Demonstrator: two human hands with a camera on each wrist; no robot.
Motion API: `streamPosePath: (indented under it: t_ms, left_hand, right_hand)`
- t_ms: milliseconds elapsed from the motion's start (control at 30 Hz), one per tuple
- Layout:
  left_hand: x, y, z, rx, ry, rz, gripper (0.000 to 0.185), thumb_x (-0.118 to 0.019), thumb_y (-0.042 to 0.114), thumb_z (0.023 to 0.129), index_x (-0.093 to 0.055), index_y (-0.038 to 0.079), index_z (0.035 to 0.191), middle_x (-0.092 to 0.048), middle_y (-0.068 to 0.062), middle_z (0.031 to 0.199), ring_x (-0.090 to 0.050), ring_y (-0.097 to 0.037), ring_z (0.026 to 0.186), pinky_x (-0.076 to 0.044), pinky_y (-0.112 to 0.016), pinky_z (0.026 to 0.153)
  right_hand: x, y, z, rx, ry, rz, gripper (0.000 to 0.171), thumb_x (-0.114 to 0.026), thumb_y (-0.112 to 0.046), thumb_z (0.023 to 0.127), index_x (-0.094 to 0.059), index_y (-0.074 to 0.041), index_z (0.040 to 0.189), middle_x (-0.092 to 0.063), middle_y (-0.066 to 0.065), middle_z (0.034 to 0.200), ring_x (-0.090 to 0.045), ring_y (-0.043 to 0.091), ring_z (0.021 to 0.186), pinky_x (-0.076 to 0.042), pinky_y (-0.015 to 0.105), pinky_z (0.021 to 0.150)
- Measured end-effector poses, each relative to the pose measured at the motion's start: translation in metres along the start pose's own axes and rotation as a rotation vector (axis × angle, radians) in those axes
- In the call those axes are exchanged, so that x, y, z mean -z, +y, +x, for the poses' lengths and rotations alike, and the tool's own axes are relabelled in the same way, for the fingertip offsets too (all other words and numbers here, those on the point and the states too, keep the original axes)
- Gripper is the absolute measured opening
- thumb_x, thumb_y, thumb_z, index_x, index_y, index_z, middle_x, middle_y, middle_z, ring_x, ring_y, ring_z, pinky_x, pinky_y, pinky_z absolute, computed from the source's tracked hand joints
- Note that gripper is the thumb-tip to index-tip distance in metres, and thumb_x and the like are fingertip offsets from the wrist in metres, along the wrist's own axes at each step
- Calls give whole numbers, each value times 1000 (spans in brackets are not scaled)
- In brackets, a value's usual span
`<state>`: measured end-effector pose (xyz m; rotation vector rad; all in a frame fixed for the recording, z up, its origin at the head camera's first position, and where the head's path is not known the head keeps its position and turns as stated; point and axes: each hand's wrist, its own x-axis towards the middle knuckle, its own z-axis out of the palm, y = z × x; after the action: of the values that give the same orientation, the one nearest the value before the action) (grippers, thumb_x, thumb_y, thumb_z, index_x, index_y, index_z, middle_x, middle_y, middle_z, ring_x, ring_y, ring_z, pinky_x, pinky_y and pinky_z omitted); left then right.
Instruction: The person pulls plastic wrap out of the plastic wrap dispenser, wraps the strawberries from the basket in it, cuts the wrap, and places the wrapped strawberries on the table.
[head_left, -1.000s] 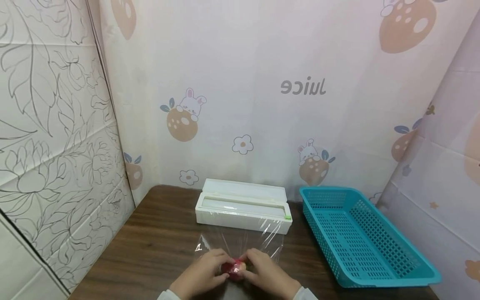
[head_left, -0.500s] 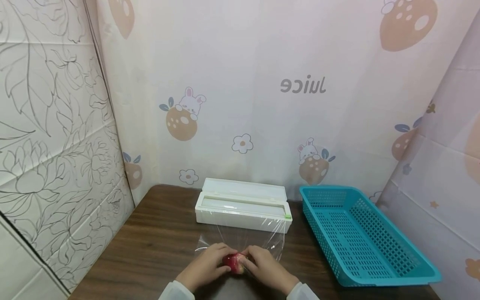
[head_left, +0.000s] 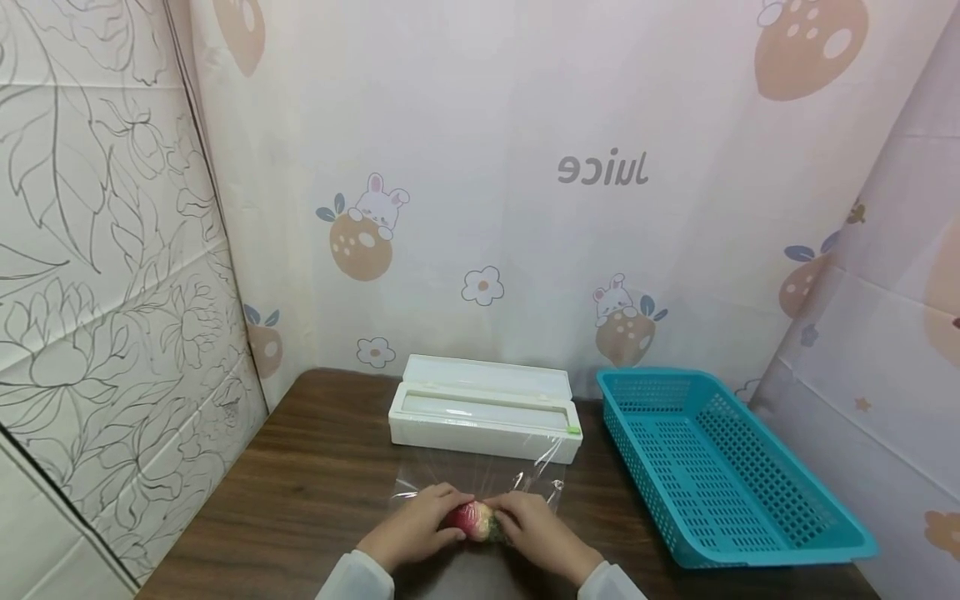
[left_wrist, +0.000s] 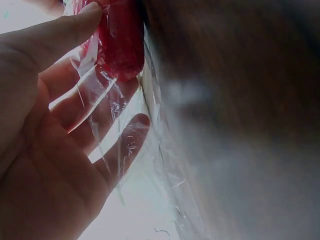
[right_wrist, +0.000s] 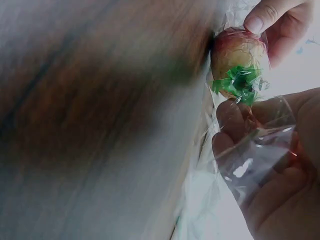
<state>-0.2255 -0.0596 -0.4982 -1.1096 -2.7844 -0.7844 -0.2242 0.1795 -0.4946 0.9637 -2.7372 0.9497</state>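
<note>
A red and yellow fruit-like piece [head_left: 472, 521] with a crinkled green end [right_wrist: 242, 85] lies wrapped in clear plastic film on the table. My left hand [head_left: 420, 523] holds its red end [left_wrist: 122, 42], thumb on the near side, fingers on the far side. At the green end, my right hand [head_left: 542, 533] pinches the plastic wrap [right_wrist: 260, 155], which drapes over its fingers in the right wrist view. From the hands the film stretches back to a white wrap dispenser box [head_left: 483, 437], whose lid stands raised. The fruit's underside is hidden.
A turquoise perforated basket [head_left: 675, 500] stands at the right of the dark wooden table [head_left: 300, 483]. Printed cloth walls [head_left: 450, 125] rise behind and at both sides.
The piece has turned within the film, so its yellow part and green end now face the camera. My hands have shifted slightly forward; the right hand has moved to the green end.
</note>
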Motion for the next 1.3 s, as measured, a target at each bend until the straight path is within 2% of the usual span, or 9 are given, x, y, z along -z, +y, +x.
streamPosePath:
  t_ms: [200, 367, 500, 600, 700, 867, 933, 1167, 1300]
  left_hand:
    - [5, 0, 6, 1, -56, 24, 44, -71, 28, 94, -64, 9, 133, -63, -2, 116, -58, -15, 107, -51, -34, 92]
    - [7, -2, 9, 34, -96, 14, 45, -71, 32, 94, -64, 12, 134, -60, 1, 109, -55, -11, 98, -52, -31, 83]
    - [7, -4, 9, 58, -119, -10, 46, -70, 33, 95, -62, 15, 137, -58, 3, 108, -52, -9, 97, -52, -31, 82]
    - [5, -6, 9, 76, -127, -19, 48, -69, 35, 95, -61, 15, 138, -61, 1, 115, -55, -12, 103, -52, -33, 87]
    - [4, -8, 9, 106, -120, -82, 49, -71, 34, 95, -60, 11, 136, -65, -1, 117, -58, -13, 106, -52, -35, 89]
    - [3, -9, 9, 127, -86, -184, 36, -74, 30, 92, -61, 12, 121, -66, 5, 103, -60, -9, 95, -53, -31, 81]
    - [3, -9, 8, 126, -76, -178, 33, -74, 30, 92, -62, 14, 118, -64, 6, 102, -58, -9, 94, -52, -31, 80]
    - [2, -11, 9, 177, -81, -126, 38, -68, 42, 95, -64, 14, 122, -56, 2, 112, -53, -16, 103, -53, -38, 85]
    - [4, -11, 11, 155, -72, -117, 38, -66, 42, 96, -67, 12, 120, -57, 3, 108, -54, -14, 100, -52, -39, 87]
  right_hand:
    - [5, 2, -1, -58, 31, -105, 15, -66, -8, 95, -73, -13, 108, -68, -6, 100, -63, 9, 94, -56, 32, 78]
    - [2, -4, -2, 57, 52, -167, 26, -70, -18, 94, -68, -13, 120, -65, -4, 115, -61, 14, 107, -54, 39, 89]
    - [-2, -8, 0, 107, -21, -142, 40, -72, -30, 94, -62, -12, 128, -62, 0, 125, -59, 17, 115, -52, 40, 95]
    - [-5, -9, 1, 69, -57, -117, 43, -76, -28, 91, -61, -10, 128, -61, 1, 124, -60, 16, 113, -53, 38, 93]
    - [-7, -7, 3, 14, -78, -94, 44, -78, -25, 89, -61, -12, 127, -62, 0, 123, -60, 14, 111, -54, 37, 92]
    - [-8, -4, 5, -31, -93, -66, 41, -79, -24, 88, -62, -16, 124, -64, -3, 118, -60, 10, 106, -54, 35, 89]
    - [-7, -3, 7, -32, -96, -52, 40, -79, -25, 88, -62, -17, 123, -64, -4, 115, -60, 8, 102, -54, 33, 86]
    - [0, 1, 13, -76, -153, 13, 39, -73, -32, 92, -62, -14, 125, -66, -2, 117, -59, 4, 97, -54, 30, 83]
    - [3, 2, 16, -64, -164, 27, 38, -71, -31, 94, -61, -12, 126, -66, -2, 115, -57, 3, 92, -53, 27, 80]
